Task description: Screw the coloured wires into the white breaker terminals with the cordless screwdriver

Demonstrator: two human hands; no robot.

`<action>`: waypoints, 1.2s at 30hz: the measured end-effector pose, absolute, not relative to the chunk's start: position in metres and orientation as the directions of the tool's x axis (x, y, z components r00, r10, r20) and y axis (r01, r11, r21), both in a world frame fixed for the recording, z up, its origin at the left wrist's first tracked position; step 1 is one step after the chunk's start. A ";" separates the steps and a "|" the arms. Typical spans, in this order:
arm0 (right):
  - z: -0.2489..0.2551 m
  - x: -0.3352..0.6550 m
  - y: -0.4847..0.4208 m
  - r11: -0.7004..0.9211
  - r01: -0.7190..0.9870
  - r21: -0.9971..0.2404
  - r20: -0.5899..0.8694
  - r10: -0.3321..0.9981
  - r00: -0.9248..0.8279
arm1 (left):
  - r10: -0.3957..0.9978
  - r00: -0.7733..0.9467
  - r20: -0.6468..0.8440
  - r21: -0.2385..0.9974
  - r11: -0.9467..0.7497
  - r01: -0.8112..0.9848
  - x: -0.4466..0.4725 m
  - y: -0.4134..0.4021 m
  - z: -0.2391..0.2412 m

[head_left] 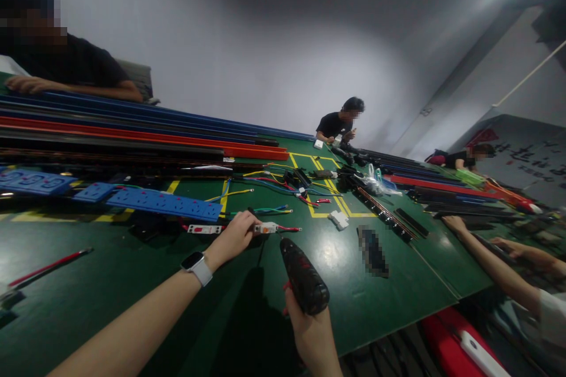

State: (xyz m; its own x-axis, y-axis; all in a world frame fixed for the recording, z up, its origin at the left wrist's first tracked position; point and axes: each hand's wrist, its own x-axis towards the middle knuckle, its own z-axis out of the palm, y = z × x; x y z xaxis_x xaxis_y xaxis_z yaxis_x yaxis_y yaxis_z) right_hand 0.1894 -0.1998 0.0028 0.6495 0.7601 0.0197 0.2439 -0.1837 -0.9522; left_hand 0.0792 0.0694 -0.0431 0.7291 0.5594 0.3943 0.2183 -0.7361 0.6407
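Note:
My left hand [241, 232], with a watch on its wrist, is closed on a small white circuit breaker [266, 228] that has an orange switch. A red wire [289, 229] with a metal lug runs out of the breaker's right end. In my right hand [305, 321] is a black cordless screwdriver [303, 277], its tip pointing at the breaker's lower right edge; whether it touches cannot be made out. A second white breaker [204, 229] with a red switch lies left of my left hand. Behind it stretches a blue socket strip [163, 202].
Loose coloured wires [265, 179] spread behind my hands. To the right lie a white module [338, 220], a blurred dark object [372, 251] and a long busbar strip [384, 215]. Orange and blue rails [247, 148] line the far side. Co-workers sit around the table; one's arm [486, 259] reaches in from the right.

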 end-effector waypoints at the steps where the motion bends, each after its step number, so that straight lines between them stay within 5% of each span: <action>1: 0.002 0.189 -0.200 -0.179 0.248 -0.952 0.028 0.756 0.654 | 0.555 0.732 0.395 0.632 -0.743 0.222 0.079 0.069 -0.042; 16: -0.004 0.191 -0.200 -0.206 0.276 -0.939 0.034 0.742 0.669 | 0.492 0.768 0.410 0.478 -0.833 0.279 0.081 0.066 -0.050; 36: 0.005 0.188 -0.203 -0.169 0.244 -0.955 0.039 0.744 0.667 | 0.516 0.771 0.373 0.574 -0.782 0.245 0.079 0.064 -0.044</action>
